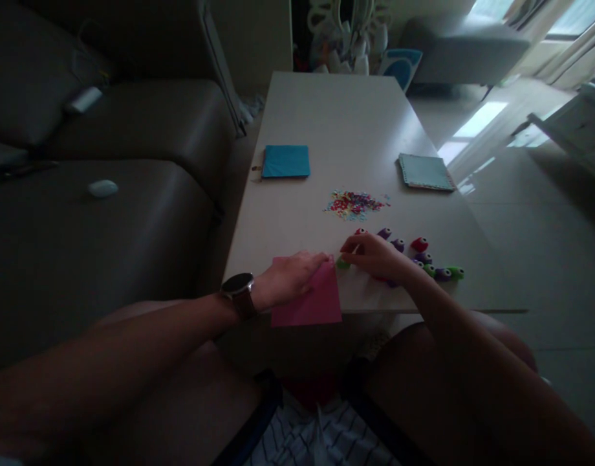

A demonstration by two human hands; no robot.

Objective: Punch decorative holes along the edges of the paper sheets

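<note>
Seemingly early — one pink sheet (314, 304) is overhanging the table (326, 97) edge, plain where visible.
The left hand (288, 277) is resting on it, fingers loosely extended; the right hand (375, 254) is half-curling at one green figure (343, 263) — both grips unclear. At least nine other figures (419, 244) are lying nearby, uncountable confetti (353, 204) beyond, then one pale pad (426, 172), one blue pad (286, 161).

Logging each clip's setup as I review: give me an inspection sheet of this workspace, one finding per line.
Surface: pale table, with a light sheen.
Job's things: pink sheet, overhanging the near edge; small eyed pieces in red, purple and green to its right; loose multicoloured bits farther back.
Clutter: blue flat item at left; pale flat item at right.
Grippers: bare hands; left hand on the sheet, right hand at a green piece, grip unclear.
Cables: nothing certain seen; sofa too dim to tell.
Surroundings: sofa left, glossy floor right, grey bench beyond.
</note>
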